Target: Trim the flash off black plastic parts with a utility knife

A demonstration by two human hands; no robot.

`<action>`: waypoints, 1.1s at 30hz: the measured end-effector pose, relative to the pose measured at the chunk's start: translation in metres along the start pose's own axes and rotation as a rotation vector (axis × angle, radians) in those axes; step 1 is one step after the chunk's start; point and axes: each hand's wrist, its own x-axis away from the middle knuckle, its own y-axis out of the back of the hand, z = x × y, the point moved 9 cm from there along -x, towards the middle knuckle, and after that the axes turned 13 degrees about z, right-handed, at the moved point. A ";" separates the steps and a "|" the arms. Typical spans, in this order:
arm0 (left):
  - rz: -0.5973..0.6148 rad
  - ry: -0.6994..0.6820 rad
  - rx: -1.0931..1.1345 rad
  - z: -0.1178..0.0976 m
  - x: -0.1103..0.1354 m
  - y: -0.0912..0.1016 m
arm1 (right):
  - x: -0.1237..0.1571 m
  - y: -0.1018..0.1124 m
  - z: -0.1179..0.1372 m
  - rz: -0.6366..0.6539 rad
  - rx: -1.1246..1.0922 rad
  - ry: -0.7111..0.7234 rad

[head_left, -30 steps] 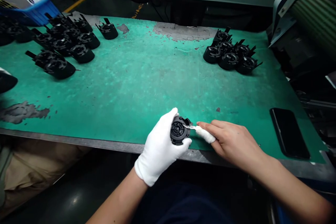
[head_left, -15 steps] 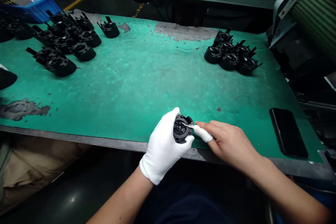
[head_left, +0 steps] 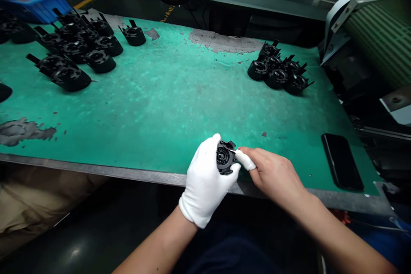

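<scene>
Head view: gloved left hand (head_left: 205, 184) grips the black round part (head_left: 224, 157), now turned more edge-on. The right hand (head_left: 272, 175) has closed in, pinching its blade, whose tip no longer shows, and its wrapped fingertip (head_left: 245, 159) touches the part's rim.

At the near edge of the workbench (head_left: 167, 107), approx. centre, a round moulded part (head_left: 225, 157) is held in the left hand (head_left: 205, 180), w/ the right hand (head_left: 272, 175) touching it from the right. A large group of parts (head_left: 73, 51) is laid out far left; a single part (head_left: 133, 34) is set just right of it (apart). A crate (head_left: 35, 2) is placed behind that group. A smaller group (head_left: 278, 70) is clustered far right. A phone (head_left: 342, 161) is laid nr. the front-right corner, and a conveyor (head_left: 375, 34) is set beyond the right side.
</scene>
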 end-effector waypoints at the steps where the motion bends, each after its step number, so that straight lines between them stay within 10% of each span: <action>1: 0.044 -0.014 0.010 0.001 -0.001 0.000 | 0.001 -0.002 -0.002 0.032 -0.036 0.014; 15: 0.521 -0.143 0.027 0.009 -0.029 0.003 | 0.005 0.007 0.011 0.286 -0.172 0.331; 33: 0.676 -0.238 0.043 0.004 -0.044 -0.007 | -0.009 0.006 0.010 0.312 -0.118 0.334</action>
